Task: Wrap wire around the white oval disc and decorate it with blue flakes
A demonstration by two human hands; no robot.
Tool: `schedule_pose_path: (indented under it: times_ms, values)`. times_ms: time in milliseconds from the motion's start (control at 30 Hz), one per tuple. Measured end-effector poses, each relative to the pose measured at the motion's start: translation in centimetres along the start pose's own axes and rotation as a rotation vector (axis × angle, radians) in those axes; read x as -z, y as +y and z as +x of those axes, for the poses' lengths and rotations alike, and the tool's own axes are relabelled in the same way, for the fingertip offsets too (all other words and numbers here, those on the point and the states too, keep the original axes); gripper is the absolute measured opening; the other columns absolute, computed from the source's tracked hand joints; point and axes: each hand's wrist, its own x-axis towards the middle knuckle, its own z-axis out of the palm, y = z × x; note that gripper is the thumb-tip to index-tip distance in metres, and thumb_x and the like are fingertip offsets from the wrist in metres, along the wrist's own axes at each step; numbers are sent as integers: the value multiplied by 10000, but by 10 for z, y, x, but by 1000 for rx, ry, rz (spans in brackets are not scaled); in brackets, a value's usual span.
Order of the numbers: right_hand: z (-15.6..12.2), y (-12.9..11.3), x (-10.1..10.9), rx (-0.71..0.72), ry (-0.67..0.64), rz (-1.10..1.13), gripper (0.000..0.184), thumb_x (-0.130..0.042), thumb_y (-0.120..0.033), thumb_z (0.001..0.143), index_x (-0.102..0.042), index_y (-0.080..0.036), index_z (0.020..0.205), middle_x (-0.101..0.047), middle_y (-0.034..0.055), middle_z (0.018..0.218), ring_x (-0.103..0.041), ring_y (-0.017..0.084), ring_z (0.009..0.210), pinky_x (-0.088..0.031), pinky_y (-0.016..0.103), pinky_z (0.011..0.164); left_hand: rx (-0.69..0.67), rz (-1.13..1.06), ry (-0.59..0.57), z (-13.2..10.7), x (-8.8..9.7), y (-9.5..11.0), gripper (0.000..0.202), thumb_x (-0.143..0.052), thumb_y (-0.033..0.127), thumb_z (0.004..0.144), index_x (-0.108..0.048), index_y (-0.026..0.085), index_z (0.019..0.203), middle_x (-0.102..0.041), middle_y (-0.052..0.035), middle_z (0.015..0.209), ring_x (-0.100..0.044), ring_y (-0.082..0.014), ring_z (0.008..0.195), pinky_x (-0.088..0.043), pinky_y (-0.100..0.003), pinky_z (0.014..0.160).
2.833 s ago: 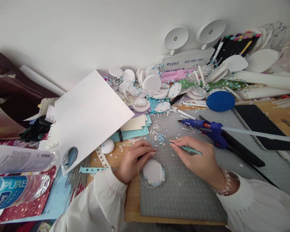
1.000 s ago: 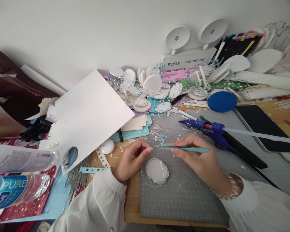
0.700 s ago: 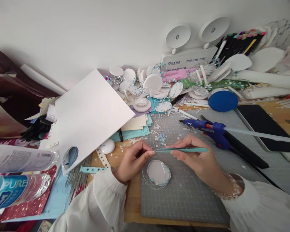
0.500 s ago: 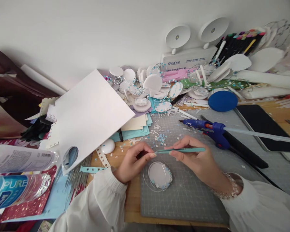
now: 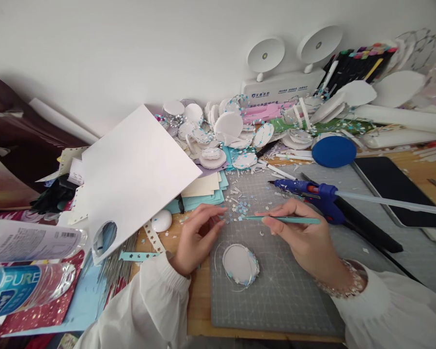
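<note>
Teal tweezers [image 5: 298, 220] are pinched in my right hand [image 5: 307, 242], their tips pointing left beside a scatter of small blue and white flower-shaped pieces [image 5: 241, 208]. To the left of those tips is my left hand [image 5: 198, 237], its thumb and index finger apart with nothing visible between them. Below both hands a round white disc [image 5: 238, 264] lies on the grey cutting mat [image 5: 272, 305], small flower pieces along its right and lower edge. A thin clear strand [image 5: 218, 276] loops around the disc's left side.
A blue glue gun [image 5: 323, 201] lies right of centre, near a dark phone [image 5: 396, 189]. White board [image 5: 138, 165] leans at the left, with a water bottle [image 5: 25, 286] nearer me. Decorated white discs [image 5: 228, 125] pile up at the back beside a twin-headed lamp unit [image 5: 283, 89].
The fingers of my left hand have come away from the tweezer tips and spread. My right hand has shifted slightly right with the tweezers, whose tips are lower, towards the flower pieces.
</note>
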Motion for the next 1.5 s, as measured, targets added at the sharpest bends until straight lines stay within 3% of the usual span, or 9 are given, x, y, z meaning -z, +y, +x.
schedule_pose_path:
  times_ms: [133, 233, 333, 400, 500, 733, 1033, 1500]
  values:
    - [0, -1, -1, -13, -8, -8, 198, -758, -323, 791, -608, -228, 703, -644, -10, 626, -702, 164, 626, -565, 238, 522, -20, 81, -4, 0, 1, -1, 66, -697, 241, 850, -738, 189, 854, -699, -71, 876, -642, -193, 837, -508, -301, 730]
    - [-1, 1, -1, 3, -14, -3, 172, -759, -285, 791, -618, -229, 711, -649, -5, 653, -715, 169, 691, -584, 237, 557, -35, 110, 41, -1, 2, 3, 170, -738, 302, 815, -690, 177, 710, -663, -56, 807, -616, -174, 747, -477, -281, 646]
    - [-3, 2, -1, 27, -26, 10, 159, -762, -270, 788, -623, -231, 722, -657, 2, 694, -726, 181, 749, -612, 256, 609, -50, 123, 41, -1, 4, 9, 319, -631, 348, 897, -642, 176, 629, -627, -52, 773, -587, -167, 731, -467, -305, 699]
    - [-4, 0, -1, 47, -41, 20, 161, -767, -271, 783, -620, -231, 730, -673, 6, 728, -732, 177, 734, -622, 258, 623, -56, 82, -5, 0, 4, 11, 322, -572, 374, 930, -683, 178, 700, -634, -66, 809, -597, -183, 783, -472, -328, 753]
    - [-6, -4, -2, 100, -104, 9, 143, -758, -247, 790, -623, -232, 747, -704, 19, 757, -750, 190, 758, -627, 254, 642, -77, -3, -80, 0, 3, 11, 257, -667, 427, 860, -724, 177, 862, -657, -93, 910, -615, -216, 871, -482, -355, 796]
    - [-10, -7, -5, 200, -180, -32, 144, -731, -145, 793, -617, -231, 773, -713, 3, 757, -759, 193, 806, -627, 265, 710, -110, -27, -144, 0, 2, 8, 112, -688, 265, 861, -700, 178, 792, -681, -69, 821, -621, -197, 813, -464, -368, 808]
    - [-7, -7, -3, 117, -152, 9, 131, -744, -213, 799, -620, -245, 775, -724, 8, 783, -756, 194, 812, -625, 268, 717, -70, -86, -149, -1, 4, 10, 170, -635, 287, 897, -726, 173, 811, -690, -94, 846, -630, -211, 833, -481, -380, 806]
    - [-8, -12, -4, 46, -175, 45, 160, -748, -219, 782, -599, -226, 725, -689, 8, 724, -760, 217, 783, -605, 272, 669, -153, -68, -125, 0, 4, 8, 95, -692, 237, 861, -745, 177, 809, -699, -63, 800, -627, -183, 779, -462, -355, 779]
